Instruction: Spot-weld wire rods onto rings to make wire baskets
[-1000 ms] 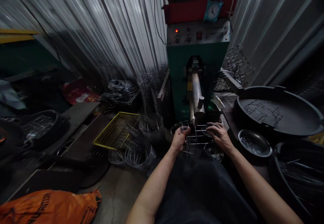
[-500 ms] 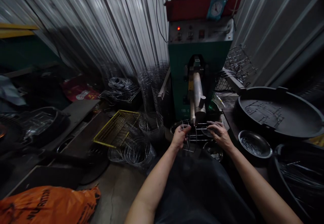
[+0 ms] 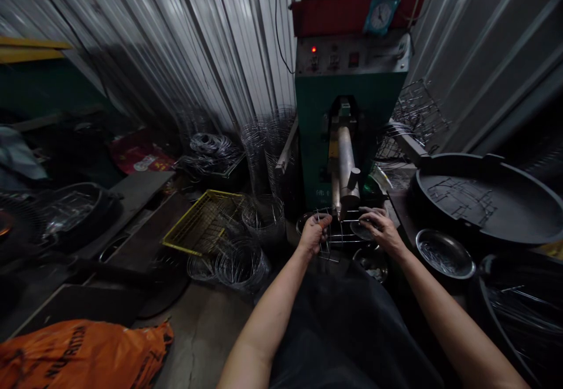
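Note:
Just below the tip of a welding machine's metal arm [image 3: 346, 148], a small wire frame [image 3: 329, 255] made of thin rods is held. My left hand [image 3: 313, 235] is closed around its left side, thumb pointing toward the tip. From the right, my right hand [image 3: 382, 230] pinches the end of a thin metal wire [image 3: 350, 220] that runs crosswise under the tip. Whether this wire is joined to the frame, I cannot tell. The green machine body [image 3: 313, 98] stands straight ahead, its red lamp [image 3: 314, 49] lit.
To the right, a large black pan [image 3: 523, 213] holds wire pieces, beside a metal bowl [image 3: 457, 267] of short pins. A dark tub [image 3: 488, 295] sits nearer. Leftward are a yellow wire basket [image 3: 185, 233], wire coils [image 3: 241, 266] and an orange sack [image 3: 101, 354].
The view has shifted slightly. Both hands stay in nearly the same place under the machine tip, still gripping the wire pieces; the frame's tilt looks slightly different.

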`<state>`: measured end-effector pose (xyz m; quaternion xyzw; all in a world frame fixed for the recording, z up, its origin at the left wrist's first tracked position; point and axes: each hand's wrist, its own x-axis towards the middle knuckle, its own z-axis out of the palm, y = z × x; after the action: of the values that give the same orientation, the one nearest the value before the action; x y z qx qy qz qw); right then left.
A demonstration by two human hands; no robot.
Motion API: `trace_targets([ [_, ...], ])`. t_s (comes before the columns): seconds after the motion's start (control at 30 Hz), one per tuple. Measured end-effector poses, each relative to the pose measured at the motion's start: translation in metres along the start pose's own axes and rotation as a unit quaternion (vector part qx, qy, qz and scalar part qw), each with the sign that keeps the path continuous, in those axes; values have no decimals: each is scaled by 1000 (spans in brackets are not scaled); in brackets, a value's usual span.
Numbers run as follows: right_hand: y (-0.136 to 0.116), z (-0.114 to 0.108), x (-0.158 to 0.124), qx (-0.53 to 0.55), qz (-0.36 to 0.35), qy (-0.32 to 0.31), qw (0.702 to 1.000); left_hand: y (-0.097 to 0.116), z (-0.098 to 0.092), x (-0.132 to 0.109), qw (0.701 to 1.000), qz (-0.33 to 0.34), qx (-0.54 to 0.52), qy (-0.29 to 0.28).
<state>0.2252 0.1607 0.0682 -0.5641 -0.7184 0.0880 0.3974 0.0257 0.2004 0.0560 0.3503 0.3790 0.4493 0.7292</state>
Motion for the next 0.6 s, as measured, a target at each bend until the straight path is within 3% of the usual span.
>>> trace_targets([
  [0.6,-1,0,-1,30,32,-2,999,7,3,-2,999,-33,5,2],
])
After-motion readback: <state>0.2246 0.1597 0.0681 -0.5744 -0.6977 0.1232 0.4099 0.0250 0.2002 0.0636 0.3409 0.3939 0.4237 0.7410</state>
